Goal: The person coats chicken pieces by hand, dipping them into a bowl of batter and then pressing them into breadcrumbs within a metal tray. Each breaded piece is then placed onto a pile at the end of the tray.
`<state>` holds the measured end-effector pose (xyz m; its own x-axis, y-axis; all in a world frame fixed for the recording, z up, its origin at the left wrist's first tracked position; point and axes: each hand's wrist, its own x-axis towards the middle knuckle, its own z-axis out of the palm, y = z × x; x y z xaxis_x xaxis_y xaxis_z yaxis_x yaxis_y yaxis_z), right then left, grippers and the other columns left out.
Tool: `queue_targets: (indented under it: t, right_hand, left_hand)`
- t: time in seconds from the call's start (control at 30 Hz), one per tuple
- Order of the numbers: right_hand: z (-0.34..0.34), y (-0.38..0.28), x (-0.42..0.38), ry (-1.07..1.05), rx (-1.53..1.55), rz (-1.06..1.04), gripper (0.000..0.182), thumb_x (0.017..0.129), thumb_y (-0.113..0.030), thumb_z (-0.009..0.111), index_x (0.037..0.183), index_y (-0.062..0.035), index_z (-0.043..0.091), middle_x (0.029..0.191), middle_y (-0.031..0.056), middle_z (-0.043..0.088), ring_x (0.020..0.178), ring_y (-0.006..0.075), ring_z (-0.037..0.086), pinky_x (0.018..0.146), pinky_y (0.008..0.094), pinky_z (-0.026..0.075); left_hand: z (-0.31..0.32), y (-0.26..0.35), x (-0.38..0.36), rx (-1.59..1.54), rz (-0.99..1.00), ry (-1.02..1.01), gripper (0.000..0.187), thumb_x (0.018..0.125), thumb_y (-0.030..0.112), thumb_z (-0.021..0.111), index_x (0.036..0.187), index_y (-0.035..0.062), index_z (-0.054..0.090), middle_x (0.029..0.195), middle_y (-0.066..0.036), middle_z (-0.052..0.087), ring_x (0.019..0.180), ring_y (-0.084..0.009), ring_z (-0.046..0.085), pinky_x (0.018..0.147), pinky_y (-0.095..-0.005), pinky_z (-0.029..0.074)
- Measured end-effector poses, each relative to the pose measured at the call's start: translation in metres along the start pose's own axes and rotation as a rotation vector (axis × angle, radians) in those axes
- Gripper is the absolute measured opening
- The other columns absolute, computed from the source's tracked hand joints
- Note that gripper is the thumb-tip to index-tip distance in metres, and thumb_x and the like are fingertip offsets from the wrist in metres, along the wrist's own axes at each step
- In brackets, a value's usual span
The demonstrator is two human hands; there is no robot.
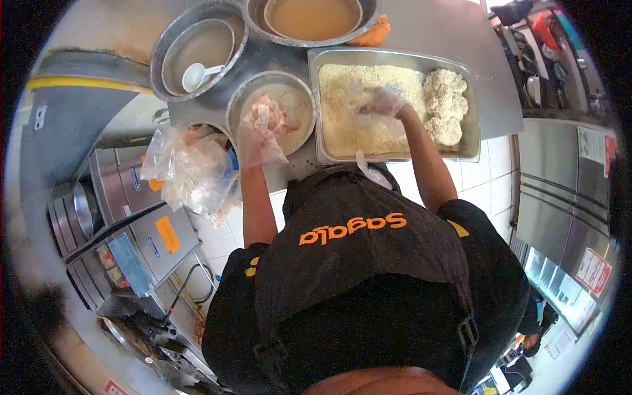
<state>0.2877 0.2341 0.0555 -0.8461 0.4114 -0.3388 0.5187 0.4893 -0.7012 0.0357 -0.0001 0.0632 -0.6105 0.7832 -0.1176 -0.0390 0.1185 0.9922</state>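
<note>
My left hand (259, 139), in a clear plastic glove, reaches into a metal bowl (232, 117) of cloudy liquid. Its fingers are closed on a piece of raw chicken (270, 113), partly hidden by the glove. To the right, a deep metal tray (474, 145) holds pale yellow crumbs (355, 135). Over those crumbs hovers my gloved right hand (383, 103), its fingers stretched to the left, slightly blurred, with nothing visible in them. Several crumb-coated chicken pieces (445, 99) lie together at the tray's right end.
A large bowl (158, 69) with a white ladle (197, 76) stands at the back left. Beside it is another bowl (250, 16) of orange-brown liquid, near an orange cloth (372, 33). A plastic bag (191, 171) hangs over the table's front left edge. Steel drawers (164, 237) stand left.
</note>
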Motion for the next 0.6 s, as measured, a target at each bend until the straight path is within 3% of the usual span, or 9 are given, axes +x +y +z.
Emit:
queue_targets:
  t: [0.13, 0.2, 0.23, 0.33, 0.43, 0.53, 0.6]
  right_hand:
    - [-0.029, -0.020, -0.006, 0.182, -0.186, 0.242, 0.056, 0.070, -0.049, 0.061, 0.115, -0.0168, 0.053, 0.113, 0.0124, 0.054, 0.103, 0.0277, 0.051, 0.089, 0.0355, 0.039]
    - [-0.034, -0.048, -0.014, 0.196, -0.273, 0.353, 0.058, 0.071, -0.051, 0.058, 0.114, -0.0141, 0.053, 0.117, 0.0130, 0.051, 0.106, 0.0281, 0.049, 0.090, 0.0361, 0.038]
    - [-0.018, -0.021, -0.016, 0.284, -0.246, 0.229, 0.059, 0.074, -0.055, 0.052, 0.114, -0.0110, 0.052, 0.115, 0.0133, 0.052, 0.106, 0.0286, 0.050, 0.089, 0.0379, 0.038]
    - [0.000, -0.003, -0.039, 0.154, -0.414, 0.202, 0.048, 0.081, -0.044, 0.049, 0.114, -0.0094, 0.051, 0.103, 0.0170, 0.057, 0.096, 0.0297, 0.054, 0.085, 0.0361, 0.042]
    - [0.028, 0.020, -0.042, -0.138, -0.419, 0.547, 0.045, 0.082, -0.042, 0.049, 0.114, -0.0099, 0.052, 0.105, 0.0148, 0.057, 0.093, 0.0285, 0.054, 0.084, 0.0358, 0.041]
    - [0.023, -0.061, -0.055, -0.204, -0.060, 0.412, 0.044, 0.083, -0.042, 0.049, 0.112, -0.0093, 0.053, 0.105, 0.0130, 0.057, 0.090, 0.0249, 0.054, 0.082, 0.0349, 0.041]
    - [0.055, -0.038, -0.045, -0.128, 0.244, 0.228, 0.043, 0.083, -0.040, 0.049, 0.113, -0.0095, 0.052, 0.110, 0.0134, 0.054, 0.093, 0.0232, 0.053, 0.083, 0.0343, 0.041]
  left_hand:
    - [0.003, -0.002, 0.003, 0.063, 0.059, 0.017, 0.014, 0.077, 0.010, 0.056, 0.086, 0.0017, 0.062, 0.075, -0.011, 0.062, 0.069, -0.0195, 0.059, 0.063, -0.0311, 0.045]
    - [0.005, -0.003, 0.005, 0.115, 0.068, 0.013, 0.013, 0.078, 0.011, 0.056, 0.084, 0.0019, 0.063, 0.075, -0.011, 0.062, 0.068, -0.0197, 0.059, 0.063, -0.0314, 0.045]
    - [0.006, -0.001, 0.005, 0.158, 0.074, 0.002, 0.013, 0.078, 0.011, 0.056, 0.084, 0.0019, 0.063, 0.074, -0.011, 0.062, 0.067, -0.0197, 0.059, 0.063, -0.0316, 0.044]
    - [0.002, 0.011, 0.003, 0.378, 0.031, -0.066, 0.022, 0.080, 0.020, 0.057, 0.090, 0.0003, 0.061, 0.085, -0.006, 0.062, 0.075, -0.0147, 0.057, 0.063, -0.0285, 0.045]
    - [0.008, 0.030, 0.001, 0.406, 0.043, -0.078, 0.021, 0.081, 0.020, 0.056, 0.088, 0.0003, 0.061, 0.087, -0.007, 0.062, 0.074, -0.0155, 0.057, 0.063, -0.0276, 0.046]
    - [0.002, -0.013, 0.008, 0.210, 0.036, -0.057, 0.021, 0.081, 0.021, 0.055, 0.087, 0.0012, 0.061, 0.082, -0.007, 0.062, 0.072, -0.0162, 0.057, 0.062, -0.0267, 0.047]
    - [0.008, 0.006, 0.005, 0.070, -0.104, -0.133, 0.018, 0.081, 0.018, 0.055, 0.085, 0.0024, 0.062, 0.078, -0.006, 0.062, 0.070, -0.0157, 0.058, 0.060, -0.0256, 0.047]
